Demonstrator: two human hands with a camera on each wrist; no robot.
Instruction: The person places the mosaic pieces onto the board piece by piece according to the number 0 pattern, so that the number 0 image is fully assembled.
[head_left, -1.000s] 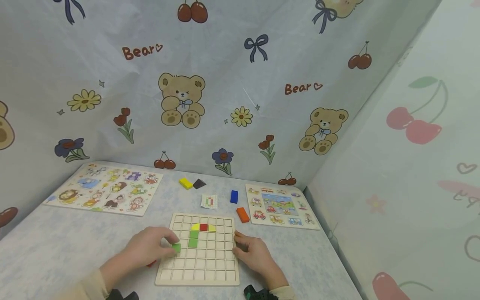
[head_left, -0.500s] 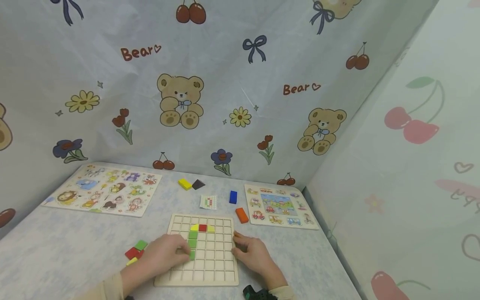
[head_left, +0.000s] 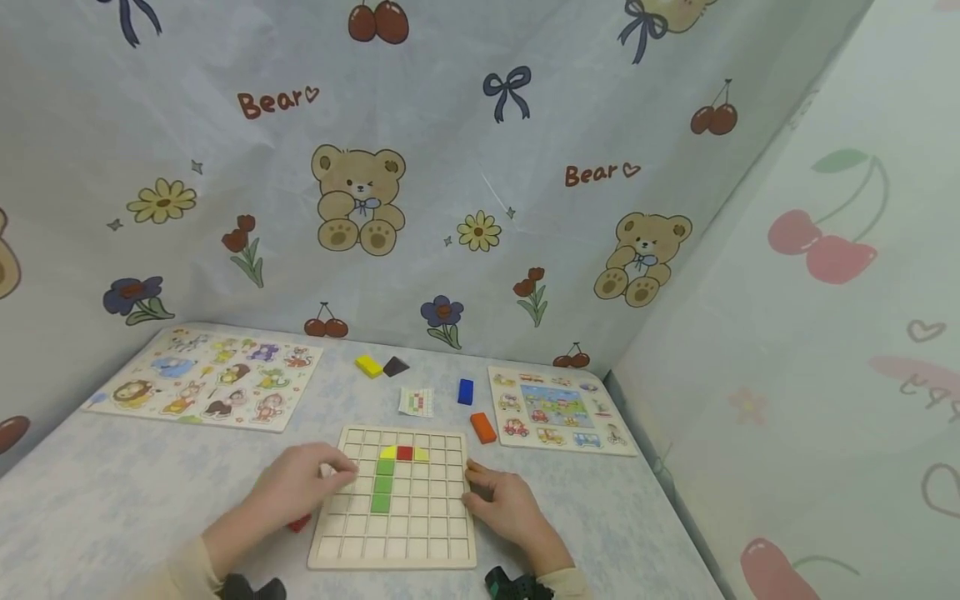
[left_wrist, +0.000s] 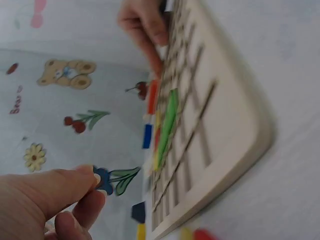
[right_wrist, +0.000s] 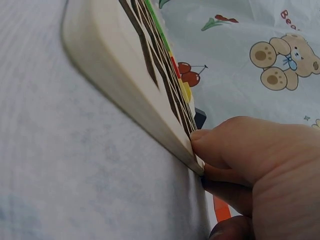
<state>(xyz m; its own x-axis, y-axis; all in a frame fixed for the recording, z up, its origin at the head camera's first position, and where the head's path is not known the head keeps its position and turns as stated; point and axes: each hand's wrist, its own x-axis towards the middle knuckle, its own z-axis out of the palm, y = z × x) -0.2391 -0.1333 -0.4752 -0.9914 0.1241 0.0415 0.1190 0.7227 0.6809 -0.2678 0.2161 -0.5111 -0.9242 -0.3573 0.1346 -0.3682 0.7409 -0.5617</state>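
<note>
A pale wooden grid board [head_left: 431, 531] lies on the table in front of me. In its cells a column of green square tiles [head_left: 382, 485] runs down from a row with a red square tile [head_left: 405, 453] between two yellow pieces [head_left: 422, 455]. My left hand [head_left: 296, 483] hovers over the board's left edge, thumb and forefinger near each other; the left wrist view shows nothing held between them. My right hand [head_left: 508, 507] pinches the board's right edge, thumb on top. A red piece [head_left: 300, 523] peeks out beneath my left forearm.
Behind the board are a small pattern card [head_left: 417, 402], an orange block [head_left: 483, 427], a blue block [head_left: 466, 392], a yellow block [head_left: 369, 366] and a dark piece [head_left: 396, 366]. An animal puzzle [head_left: 210, 382] lies back left, a vehicle puzzle [head_left: 558, 411] back right.
My left hand carried a green tile rightward, set it below the other green tiles, let go, and drew back left. My right hand kept its grip on the board.
</note>
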